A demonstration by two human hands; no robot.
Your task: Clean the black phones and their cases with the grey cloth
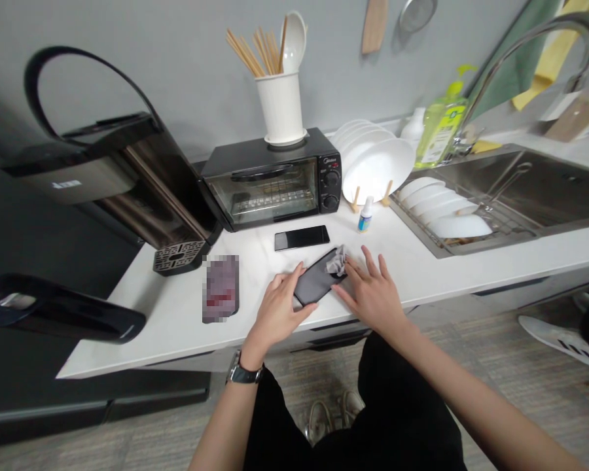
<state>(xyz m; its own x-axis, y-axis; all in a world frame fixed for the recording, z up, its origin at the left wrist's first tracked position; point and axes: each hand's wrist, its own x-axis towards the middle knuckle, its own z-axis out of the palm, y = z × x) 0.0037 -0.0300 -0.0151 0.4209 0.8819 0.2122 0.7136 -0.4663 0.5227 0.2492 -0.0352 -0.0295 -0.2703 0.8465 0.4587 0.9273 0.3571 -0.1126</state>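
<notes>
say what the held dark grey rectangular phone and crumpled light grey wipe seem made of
The dark grey rectangular phone: perhaps plastic or coated glass, satin, showing no sharp reflections. The crumpled light grey wipe: likely thin cloth or paper, matte, with irregular folds.

Soft, cool light spreads evenly, leaving the white worktop (177,314) bright and the lower left corner dark. Shadows are faint. The chrome faucet (588,23) glints. Wide-angle distortion leans the drink dispenser (161,190) outward; the right edge is slightly smeared. Coarse pixelation hides a flat object (220,288).
</notes>
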